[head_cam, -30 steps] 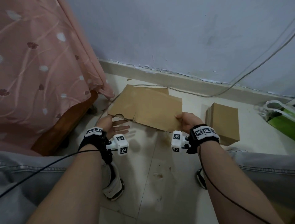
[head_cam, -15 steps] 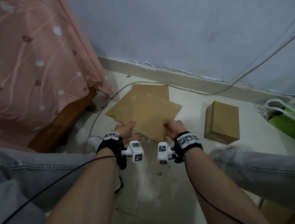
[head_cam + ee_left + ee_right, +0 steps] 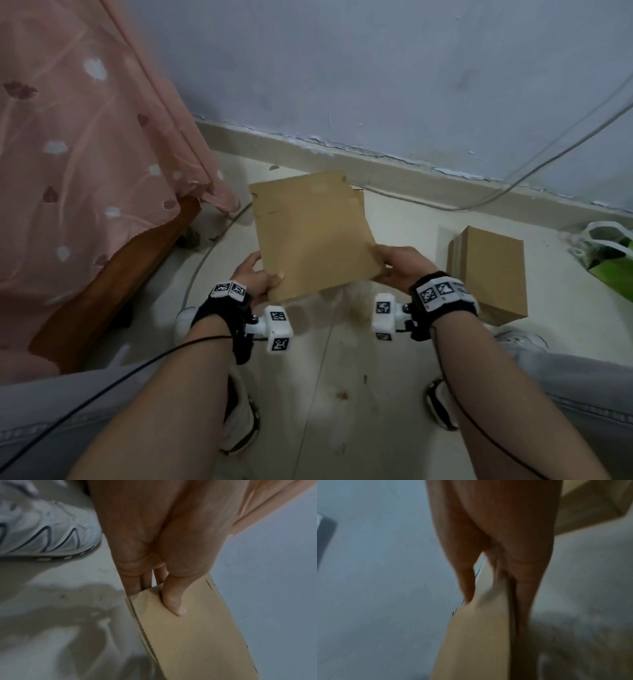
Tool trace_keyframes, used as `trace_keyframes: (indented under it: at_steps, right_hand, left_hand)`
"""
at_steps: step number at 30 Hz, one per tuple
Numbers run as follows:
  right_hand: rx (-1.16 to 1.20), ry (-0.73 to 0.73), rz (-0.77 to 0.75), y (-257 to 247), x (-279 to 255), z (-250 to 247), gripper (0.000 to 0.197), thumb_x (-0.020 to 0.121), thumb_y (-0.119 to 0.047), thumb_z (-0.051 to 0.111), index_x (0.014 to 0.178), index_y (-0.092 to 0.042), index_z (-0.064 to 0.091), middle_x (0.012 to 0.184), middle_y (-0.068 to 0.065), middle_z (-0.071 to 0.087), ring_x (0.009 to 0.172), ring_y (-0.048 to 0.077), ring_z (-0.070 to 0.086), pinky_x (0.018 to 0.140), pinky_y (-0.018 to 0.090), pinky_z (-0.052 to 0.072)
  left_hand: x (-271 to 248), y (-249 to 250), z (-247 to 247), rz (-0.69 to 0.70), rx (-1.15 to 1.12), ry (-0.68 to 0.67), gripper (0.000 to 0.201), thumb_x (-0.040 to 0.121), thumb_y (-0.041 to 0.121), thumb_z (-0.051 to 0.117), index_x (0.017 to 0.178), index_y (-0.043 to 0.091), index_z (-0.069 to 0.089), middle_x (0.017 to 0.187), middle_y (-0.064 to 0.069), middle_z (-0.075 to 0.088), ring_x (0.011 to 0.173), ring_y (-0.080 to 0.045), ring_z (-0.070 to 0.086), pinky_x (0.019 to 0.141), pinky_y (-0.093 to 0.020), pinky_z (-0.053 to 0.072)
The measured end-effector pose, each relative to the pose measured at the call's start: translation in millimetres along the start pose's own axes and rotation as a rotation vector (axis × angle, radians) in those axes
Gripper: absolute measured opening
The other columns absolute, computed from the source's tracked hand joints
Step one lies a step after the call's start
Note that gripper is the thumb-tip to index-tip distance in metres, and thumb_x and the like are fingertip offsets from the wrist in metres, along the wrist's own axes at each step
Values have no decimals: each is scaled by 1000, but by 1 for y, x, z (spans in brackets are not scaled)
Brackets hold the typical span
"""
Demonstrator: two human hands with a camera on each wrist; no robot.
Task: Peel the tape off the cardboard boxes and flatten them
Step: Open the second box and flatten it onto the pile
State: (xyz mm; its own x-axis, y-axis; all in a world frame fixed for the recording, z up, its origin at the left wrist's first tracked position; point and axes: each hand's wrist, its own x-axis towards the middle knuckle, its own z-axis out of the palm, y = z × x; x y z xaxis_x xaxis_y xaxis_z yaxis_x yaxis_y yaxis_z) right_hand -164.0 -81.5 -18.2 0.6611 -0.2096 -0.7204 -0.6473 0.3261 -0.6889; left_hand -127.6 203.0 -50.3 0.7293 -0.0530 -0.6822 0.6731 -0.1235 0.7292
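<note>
Above the floor, head view: flattened brown cardboard box [image 3: 313,236] held off the pale tiled floor [image 3: 342,394], near edge toward the person, far end tilted toward the wall.
Left hand, head view: left hand [image 3: 257,279] grips the near left corner, thumb on top.
Right hand, head view: right hand [image 3: 400,265] grips the near right corner, fingers curled round the edge.
Second box, head view: closed brown cardboard box [image 3: 489,274] rests on the floor to the right, well apart from the held one; no tape can be made out on it.
Left wrist view: thumb [image 3: 173,601] pressed on the top face of the cardboard [image 3: 197,635], fingers beneath; layered edges show it folded double.
Right wrist view: blurred; fingers [image 3: 525,588] under the panel [image 3: 476,642], thumb above, a pinching grip.
Handling, judged: light, thin, stiff along the flutes but bends at the creases; smooth faces may slip, so holding the corners or edges with both hands suits it.
Writing: none readable; only small dark marks along one edge.
</note>
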Motion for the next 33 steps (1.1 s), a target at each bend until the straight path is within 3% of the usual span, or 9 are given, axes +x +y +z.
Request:
trace_keyframes:
  at_steps: [4,10,14,17,20,22,27,30,33]
  right_hand:
    - [-398,-52,39,-9,15,-5,27,91,-3,66,115,10,60,109,19,66,91,31,67,75,45,61]
    - [-139,116,-30,-11,77,16,38,93,4,60,129,7,52,124,22,59,109,38,61,61,41,62]
    - [-161,168,-47,-9,117,22,39,93,-2,63,129,8,52,123,20,60,111,39,61,76,42,58]
    - [-468,251,-94,-5,137,28,41,87,-20,68,119,4,59,116,16,65,103,35,65,88,45,57]
    - [-626,304,-133,-3,148,34,35,88,-26,63,109,1,61,105,15,65,95,35,65,85,45,58]
    - [-553,319,-150,-7,155,35,35,86,-28,66,107,0,62,106,16,67,95,35,66,84,47,59]
    - [-549,313,-109,-15,158,38,38,82,-29,69,107,-1,62,107,17,67,91,36,67,78,49,60]
    - [-684,328,-49,-6,145,42,49,89,-25,67,130,-4,49,118,17,62,103,37,63,86,46,57]
    - [-806,266,-157,6,133,37,80,93,-14,59,154,-35,12,102,9,58,97,33,62,80,40,56]
  left_hand:
    - [21,22,6,90,108,-56,66,85,4,70,140,28,43,114,-12,69,105,-31,64,92,-54,52]
    - [76,51,26,161,219,151,74,83,16,71,147,19,35,121,-14,64,108,-32,63,92,-49,53]
    - [102,50,26,138,366,96,69,81,3,63,145,10,40,133,-13,57,116,-31,58,98,-44,50]
    - [110,40,27,172,409,119,60,84,-2,57,142,12,47,136,-13,55,119,-31,56,102,-44,47]
    - [110,31,31,236,428,163,56,88,-3,49,142,12,49,142,-12,50,128,-28,49,108,-29,37]
    - [111,31,34,286,424,219,55,90,-3,45,142,13,48,146,-8,47,133,-25,44,100,-18,30]
    - [118,35,36,323,505,253,56,90,-2,47,142,17,49,146,-8,47,134,-26,44,103,-20,33]
    - [116,29,35,242,606,215,58,91,3,49,146,21,43,146,-10,47,132,-30,46,106,-30,36]
    - [115,23,38,205,790,145,59,95,6,44,151,19,32,148,-15,43,132,-34,43,106,-32,36]
